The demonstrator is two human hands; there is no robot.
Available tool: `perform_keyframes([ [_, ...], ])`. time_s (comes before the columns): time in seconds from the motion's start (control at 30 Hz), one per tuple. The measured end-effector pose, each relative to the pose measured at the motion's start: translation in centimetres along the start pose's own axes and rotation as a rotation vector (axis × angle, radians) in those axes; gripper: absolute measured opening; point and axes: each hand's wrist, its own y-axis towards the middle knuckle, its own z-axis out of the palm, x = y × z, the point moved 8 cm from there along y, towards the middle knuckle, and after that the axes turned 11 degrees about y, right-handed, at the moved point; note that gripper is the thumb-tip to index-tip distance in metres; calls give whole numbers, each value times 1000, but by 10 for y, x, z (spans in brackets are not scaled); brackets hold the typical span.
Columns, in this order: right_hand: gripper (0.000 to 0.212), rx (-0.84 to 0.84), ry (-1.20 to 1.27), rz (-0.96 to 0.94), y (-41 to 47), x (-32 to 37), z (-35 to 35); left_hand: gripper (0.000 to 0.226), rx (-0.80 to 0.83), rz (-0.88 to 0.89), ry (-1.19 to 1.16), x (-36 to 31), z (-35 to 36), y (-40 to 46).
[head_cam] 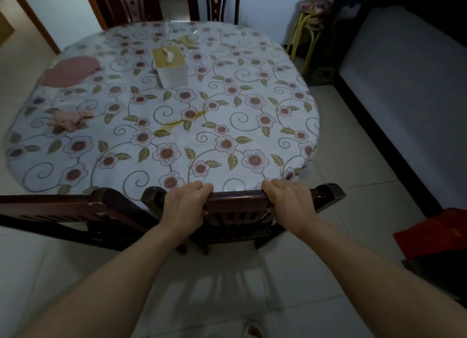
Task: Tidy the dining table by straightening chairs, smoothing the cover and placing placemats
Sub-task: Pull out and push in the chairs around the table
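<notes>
- Left hand [185, 206] and right hand [288, 204] each keep a closed grip on the top rail of the near chair [240, 198], at the table's [290, 145] near edge
- Pink placemat [70, 71] lies far left on the floral cover [227, 110]
- Tissue box [170, 66] stands centre-far

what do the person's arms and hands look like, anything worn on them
Both forearms are bare up to the frame edge, with no sleeves showing. The left hand and right hand wear no gloves, and no rings, watch or bracelets are visible. No markings show.
</notes>
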Motion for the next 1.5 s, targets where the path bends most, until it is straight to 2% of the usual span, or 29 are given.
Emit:
perform_keyframes([
  [0.2,46,20,-24,15,-25,-6,-3,40,-2,64,-38,-26,5,-10],
  [0.43,30,-55,9,8,-10,2,0,41,-19,24,-2,-6,5,-6],
  [0.6,33,103,-27,-25,-8,-5,12,41,-36,-4,-3,-7,4,-8],
  [0.8,39,104,13,13,-21,-10,8,38,-60,13,-5,-21,5,-10],
  [1.07,39,-30,52,66,-27,-20,-7,25,15,64,31,-32,15,18],
  [1.2,28,71,30,57,-11,-25,10,26,75,22,57,-20,26,22],
  [1.3,22,52,31,36,6,-29,7,27,125,10,35,-17,30,24],
  [1.5,29,108,17,2,25,-24,13,28,201,22,81,0,32,33],
])
